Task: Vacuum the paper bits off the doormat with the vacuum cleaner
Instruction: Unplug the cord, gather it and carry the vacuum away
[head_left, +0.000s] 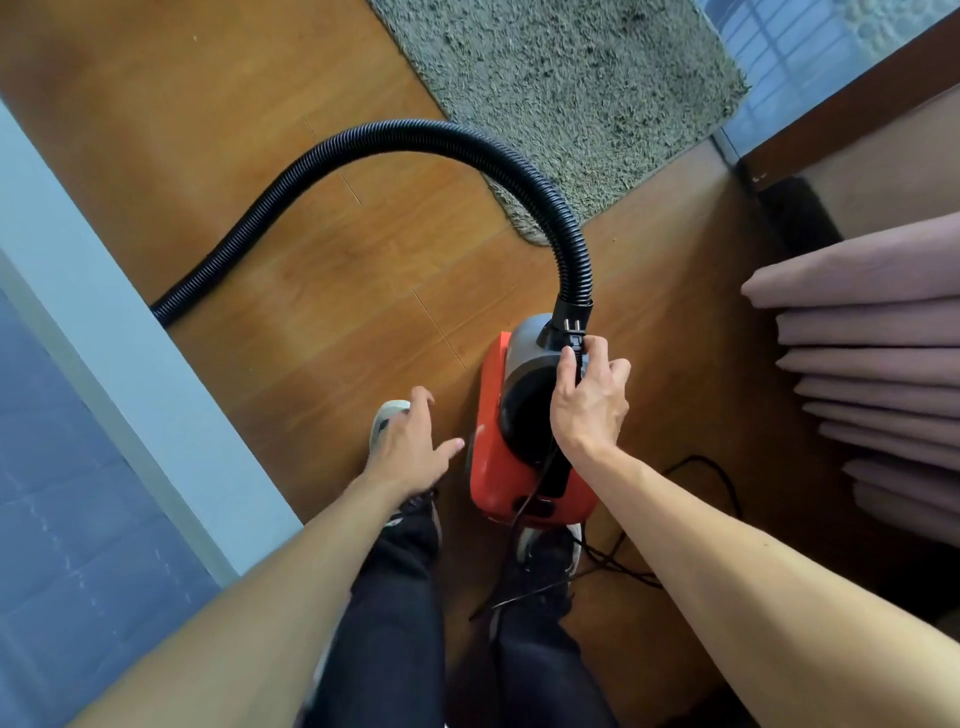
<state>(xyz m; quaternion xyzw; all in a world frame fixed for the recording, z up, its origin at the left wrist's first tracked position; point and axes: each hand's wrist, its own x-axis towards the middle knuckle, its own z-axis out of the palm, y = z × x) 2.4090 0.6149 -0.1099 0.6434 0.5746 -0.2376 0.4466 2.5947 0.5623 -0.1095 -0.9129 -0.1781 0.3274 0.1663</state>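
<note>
A red and grey vacuum cleaner (491, 415) stands on the wooden floor in front of my feet. Its black ribbed hose (395, 135) arcs up and left, then runs down behind a pale wall edge. My right hand (589, 400) grips the black power plug (574, 338), prongs pointing up, over the vacuum's top. The black cord (535, 488) trails from the plug down over the body. My left hand (410, 447) hovers with fingers spread just left of the vacuum, holding nothing. The grey shaggy doormat (571, 78) lies beyond; I see no paper bits on it.
A pale wall edge (93, 322) and tiled floor run down the left. Pink curtain folds (872, 364) hang at the right, beside a glass door (789, 62) with a dark frame. Loose black cord (717, 483) lies on the floor by my right shoe.
</note>
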